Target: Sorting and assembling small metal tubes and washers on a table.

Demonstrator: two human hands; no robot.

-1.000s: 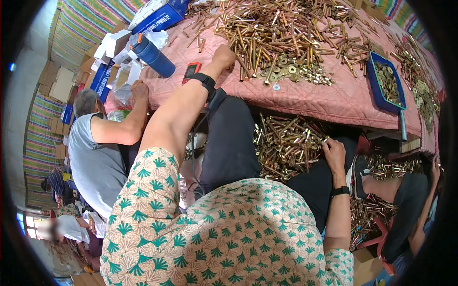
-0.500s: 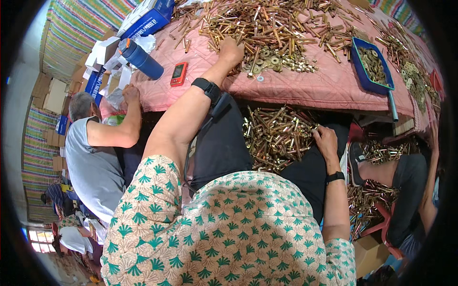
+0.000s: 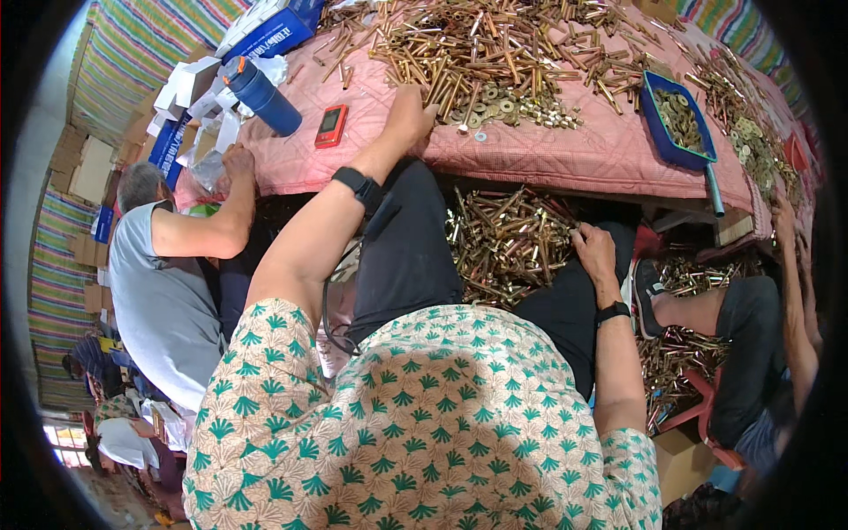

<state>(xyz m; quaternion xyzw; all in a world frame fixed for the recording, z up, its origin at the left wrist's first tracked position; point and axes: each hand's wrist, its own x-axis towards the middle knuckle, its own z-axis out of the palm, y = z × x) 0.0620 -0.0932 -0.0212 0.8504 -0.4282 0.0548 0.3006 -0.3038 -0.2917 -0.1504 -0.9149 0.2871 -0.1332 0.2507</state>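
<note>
Left hand [image 3: 408,115] curled, reaching into brass tube heap [image 3: 495,44] on pink table [image 3: 609,150]; can't tell what it grips. Right hand [image 3: 594,252] spread flat on lap pile [image 3: 508,243] below table edge. Risk: lap tubes could slide off w/ any leg shift.

The surface [image 3: 609,150] carries a pink quilted cloth cover. Left of the surface, a striped woven mat in green, yellow and pink [image 3: 132,62] covers the floor. Flattened brown cardboard boxes [image 3: 75,163] lie beside that mat. Lighting is bright, even daylight.
</note>
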